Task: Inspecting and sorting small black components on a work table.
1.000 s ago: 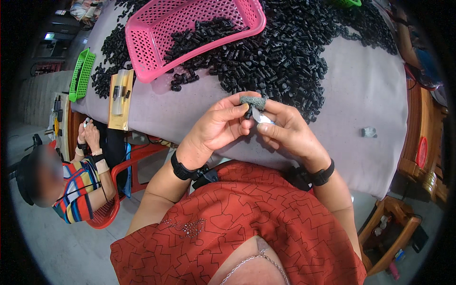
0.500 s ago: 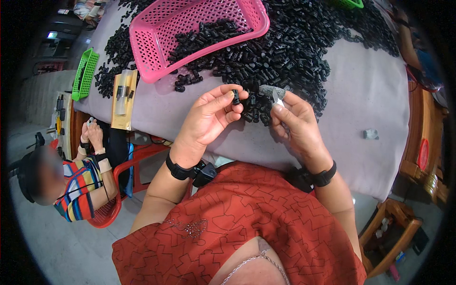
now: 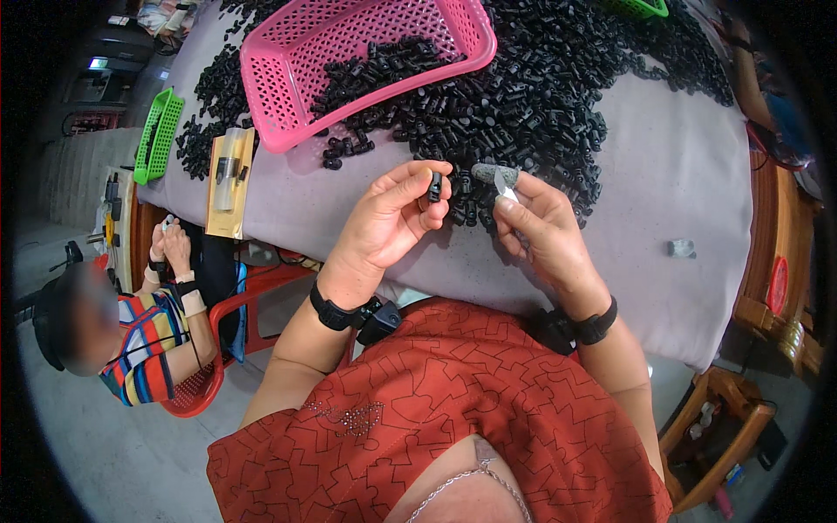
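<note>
Between the thumb and fingers of my left hand (image 3: 392, 209) is a small black plastic cord lock (image 3: 434, 186), held upright with a hole showing in its side. Facing it, my right hand (image 3: 549, 231) pinches a small pale blade (image 3: 503, 186) between thumb and index finger. A grey speckled sleeve (image 3: 495, 173) covers the tip of that index finger. The two hands are a short way apart. Just beyond them spreads a large heap of similar black pieces (image 3: 532, 96) on the cloth-covered table (image 3: 663, 166).
A pink basket (image 3: 279, 131) holding black pieces stands at the back. At left are a yellow card with a clear tube (image 3: 228, 187) and a green basket (image 3: 159, 135). A small grey scrap (image 3: 682, 248) lies at right. Another person (image 3: 157, 322) sits at left.
My left hand has moved slightly toward me, and the cord lock has turned so that its hole shows. My right hand has shifted a little, tilting the blade.
</note>
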Motion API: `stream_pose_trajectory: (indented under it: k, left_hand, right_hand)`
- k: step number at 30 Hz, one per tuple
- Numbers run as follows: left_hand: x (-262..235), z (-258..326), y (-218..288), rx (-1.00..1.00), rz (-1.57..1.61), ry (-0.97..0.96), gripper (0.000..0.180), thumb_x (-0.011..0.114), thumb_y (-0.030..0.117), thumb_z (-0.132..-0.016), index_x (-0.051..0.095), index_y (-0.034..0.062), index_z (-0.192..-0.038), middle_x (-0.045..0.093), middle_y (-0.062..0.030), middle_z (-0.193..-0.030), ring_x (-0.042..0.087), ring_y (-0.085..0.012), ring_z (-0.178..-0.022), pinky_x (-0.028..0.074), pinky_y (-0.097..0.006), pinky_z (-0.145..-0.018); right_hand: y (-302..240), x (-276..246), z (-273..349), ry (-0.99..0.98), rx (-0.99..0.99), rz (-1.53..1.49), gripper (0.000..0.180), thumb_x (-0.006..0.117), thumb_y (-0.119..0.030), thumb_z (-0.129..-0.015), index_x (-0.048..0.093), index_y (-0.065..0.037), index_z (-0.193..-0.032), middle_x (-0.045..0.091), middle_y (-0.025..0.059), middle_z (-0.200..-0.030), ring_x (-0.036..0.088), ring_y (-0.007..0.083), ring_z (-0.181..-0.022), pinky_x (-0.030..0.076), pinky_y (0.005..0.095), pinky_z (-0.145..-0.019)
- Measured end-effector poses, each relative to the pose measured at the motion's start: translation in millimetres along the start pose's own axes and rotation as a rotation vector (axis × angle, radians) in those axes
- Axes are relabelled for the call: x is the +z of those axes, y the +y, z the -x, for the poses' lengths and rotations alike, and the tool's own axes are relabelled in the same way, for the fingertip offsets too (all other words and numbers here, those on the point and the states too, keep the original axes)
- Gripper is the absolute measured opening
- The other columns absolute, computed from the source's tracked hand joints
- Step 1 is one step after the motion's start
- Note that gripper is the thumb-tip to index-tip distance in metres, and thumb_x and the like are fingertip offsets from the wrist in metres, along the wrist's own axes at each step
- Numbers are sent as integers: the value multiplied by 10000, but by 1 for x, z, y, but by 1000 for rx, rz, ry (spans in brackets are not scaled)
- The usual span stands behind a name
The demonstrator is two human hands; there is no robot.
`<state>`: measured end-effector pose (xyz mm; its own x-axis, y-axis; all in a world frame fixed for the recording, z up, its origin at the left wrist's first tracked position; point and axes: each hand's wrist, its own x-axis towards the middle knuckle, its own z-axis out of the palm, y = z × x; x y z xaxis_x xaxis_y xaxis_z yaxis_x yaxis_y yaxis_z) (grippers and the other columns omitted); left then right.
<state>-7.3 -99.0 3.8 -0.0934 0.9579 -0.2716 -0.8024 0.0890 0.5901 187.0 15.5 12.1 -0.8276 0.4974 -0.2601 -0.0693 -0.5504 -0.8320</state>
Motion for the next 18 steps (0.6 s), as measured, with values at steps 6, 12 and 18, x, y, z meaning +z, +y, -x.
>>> stream_pose_trajectory:
  k: [6, 12, 18]
  left_hand:
    - [-4, -7, 22, 43, -16, -6, 334, 583, 148, -957, 555, -18, -1245, 640, -134, -1038, 644, -175, -840, 589, -265, -736]
    - [22, -35, 103, 564, -403, 135, 473, 557, 116, -967, 392, -37, -1384, 522, -166, -1311, 663, -342, -1015, 607, -311, -754]
    - [10, -23, 75, 507, -650, 197, 408, 547, 145, -970, 485, 8, -1350, 593, -146, -1237, 669, -214, -924, 529, -215, -649]
  right_hand:
    - [2, 1, 4, 13, 39, -37, 161, 557, -141, -973, 573, -36, -1094, 514, -33, -683, 410, 22, -479, 300, 181, -410]
    - [-2, 5, 6, 18, 22, -41, 119, 550, -131, -973, 566, -40, -1048, 515, -32, -683, 402, 22, -476, 297, 182, -407]
    - [-2, 1, 3, 10, 25, -9, 104, 553, -145, -973, 566, -52, -1017, 524, -35, -675, 425, 19, -489, 304, 177, -412]
